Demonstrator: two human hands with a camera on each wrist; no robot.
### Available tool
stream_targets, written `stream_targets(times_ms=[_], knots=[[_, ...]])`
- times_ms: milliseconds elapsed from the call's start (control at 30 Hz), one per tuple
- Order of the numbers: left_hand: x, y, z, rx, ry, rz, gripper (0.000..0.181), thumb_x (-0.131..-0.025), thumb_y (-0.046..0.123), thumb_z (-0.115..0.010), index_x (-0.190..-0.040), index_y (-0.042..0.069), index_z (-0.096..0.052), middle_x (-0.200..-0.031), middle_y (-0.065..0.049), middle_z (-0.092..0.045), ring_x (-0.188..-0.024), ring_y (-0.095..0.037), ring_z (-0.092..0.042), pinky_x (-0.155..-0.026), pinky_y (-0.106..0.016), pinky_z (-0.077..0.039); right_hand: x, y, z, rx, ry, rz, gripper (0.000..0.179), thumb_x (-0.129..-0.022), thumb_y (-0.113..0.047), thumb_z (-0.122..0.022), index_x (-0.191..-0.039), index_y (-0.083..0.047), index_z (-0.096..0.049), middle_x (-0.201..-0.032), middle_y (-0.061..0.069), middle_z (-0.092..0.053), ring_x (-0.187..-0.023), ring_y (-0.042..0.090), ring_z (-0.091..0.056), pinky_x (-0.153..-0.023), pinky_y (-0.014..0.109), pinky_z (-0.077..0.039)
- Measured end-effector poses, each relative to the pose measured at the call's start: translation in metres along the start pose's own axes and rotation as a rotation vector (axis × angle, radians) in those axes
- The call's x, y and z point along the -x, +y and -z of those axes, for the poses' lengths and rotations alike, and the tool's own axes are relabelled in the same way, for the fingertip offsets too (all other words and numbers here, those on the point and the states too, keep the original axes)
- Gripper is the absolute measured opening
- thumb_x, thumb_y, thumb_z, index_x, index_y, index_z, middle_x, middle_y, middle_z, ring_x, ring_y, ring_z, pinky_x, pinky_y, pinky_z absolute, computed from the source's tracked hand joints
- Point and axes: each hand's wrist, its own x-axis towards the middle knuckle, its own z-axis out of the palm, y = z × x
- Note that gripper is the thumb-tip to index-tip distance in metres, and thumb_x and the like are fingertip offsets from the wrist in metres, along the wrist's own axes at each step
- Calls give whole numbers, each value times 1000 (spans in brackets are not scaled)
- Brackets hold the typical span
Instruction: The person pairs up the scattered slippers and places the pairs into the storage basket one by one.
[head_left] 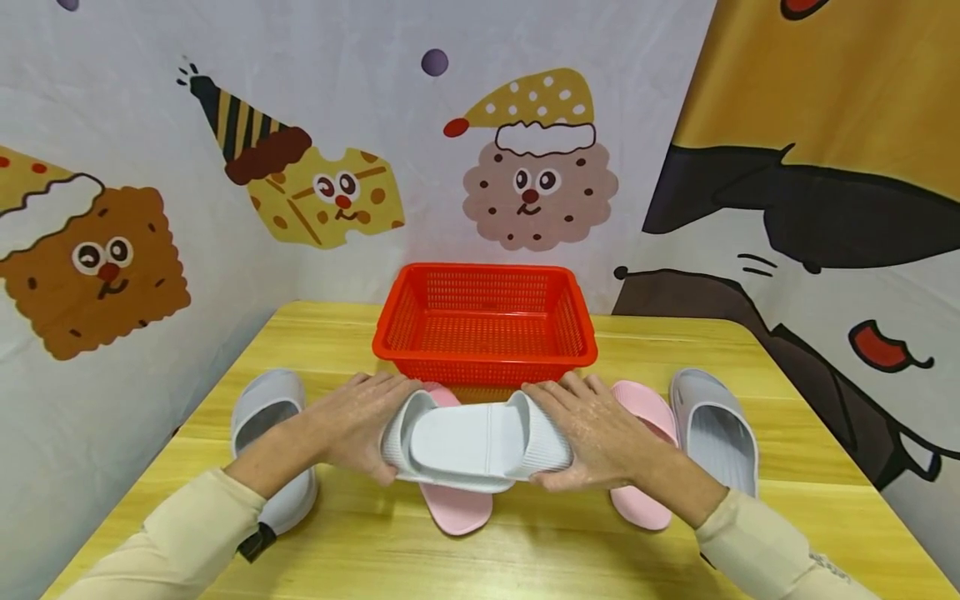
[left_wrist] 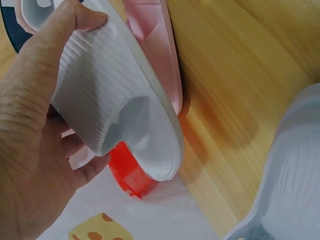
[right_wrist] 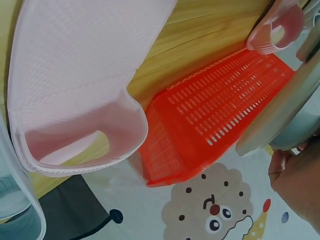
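A pair of white slippers [head_left: 465, 437] is held up over the table, the two overlapping with their straps at opposite ends. My left hand [head_left: 360, 425] grips the left end around the strap, thumb toward me and fingers behind. At the right end, my right hand [head_left: 592, 433] grips the other strap in the same way. The left wrist view shows the ribbed strap of a white slipper [left_wrist: 82, 75] between thumb and fingers. Directly beneath lies a pink slipper [head_left: 456, 508], partly hidden by the white pair. In the right wrist view only part of the right hand [right_wrist: 300, 187] shows, at the edge.
A red perforated basket [head_left: 487, 371] stands behind the hands at the table's back. Another pink slipper [head_left: 647, 407] lies beneath the right forearm, beside a grey slipper [head_left: 720, 446]. A second grey slipper [head_left: 288, 504] lies at the left. A printed cloth [head_left: 337, 50] hangs behind the wooden table [head_left: 540, 558].
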Motion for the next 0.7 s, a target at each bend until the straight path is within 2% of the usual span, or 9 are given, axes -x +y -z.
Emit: stream_targets(times_ms=[167,467,700], knots=[[-2,2,2,17,-16,7,102,-55,51,-88,-143,19,-50,-121,9,-60,-106,-13,-49,-88,-40,-45,-2,0,0,1,-2,-1,96,-68,-70,-71,-141,-10,-53,-122,-2,-60,-98,19,-48,-85,40,-38],[-4,2,3,3,5,-26,102,-57,52,-88,-146,18,-51,-123,7,-64,-104,-13,-57,-86,-39,-49,-6,0,1,-19,15,5,95,-67,-65,-77,-141,-10,-53,-124,-1,-60,-97,20,-47,-87,43,-39],[-6,4,2,32,37,-25,95,-57,56,-88,-142,31,-53,-120,16,-63,-97,-9,-55,-81,-35,-48,-8,-1,-1,-18,30,11,95,-66,-65,-75,-140,-10,-54,-123,-1,-60,-96,19,-47,-85,42,-39]])
